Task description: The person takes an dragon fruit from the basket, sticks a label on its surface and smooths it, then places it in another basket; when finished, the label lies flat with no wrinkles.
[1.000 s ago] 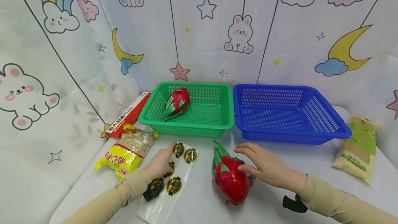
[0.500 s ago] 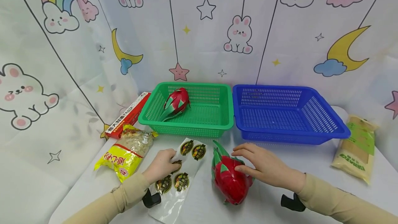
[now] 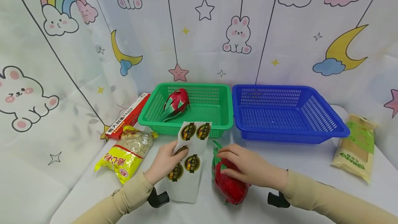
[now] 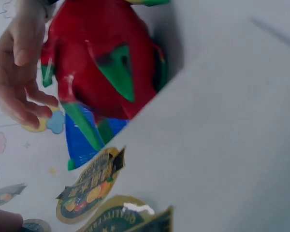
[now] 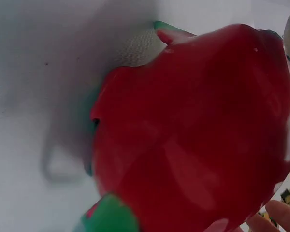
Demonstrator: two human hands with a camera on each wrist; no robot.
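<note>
My left hand (image 3: 166,158) pinches a white sheet of stickers (image 3: 188,187) by its left edge, thumb on its face. The sheet hangs raised off the table and bears several round black-and-gold fruit labels (image 4: 89,188). Right of it, a red model dragon fruit (image 3: 231,186) with green leaf tips lies on the table. My right hand (image 3: 248,167) is over the fruit's upper right side, fingers loosely bent and not wrapped round it; whether they touch it is unclear. In the right wrist view the fruit (image 5: 193,125) fills most of the frame.
A green basket (image 3: 186,129) holding another dragon fruit (image 3: 178,102) stands behind, beside a blue basket (image 3: 289,136). At left lie a yellow pasta bag (image 3: 127,153) and a red pasta box (image 3: 129,115). A beige-green packet (image 3: 356,148) lies at right.
My left hand has lifted the sticker sheet off the table, moving it up and right toward the dragon fruit. My right hand has shifted left, further over the fruit.
</note>
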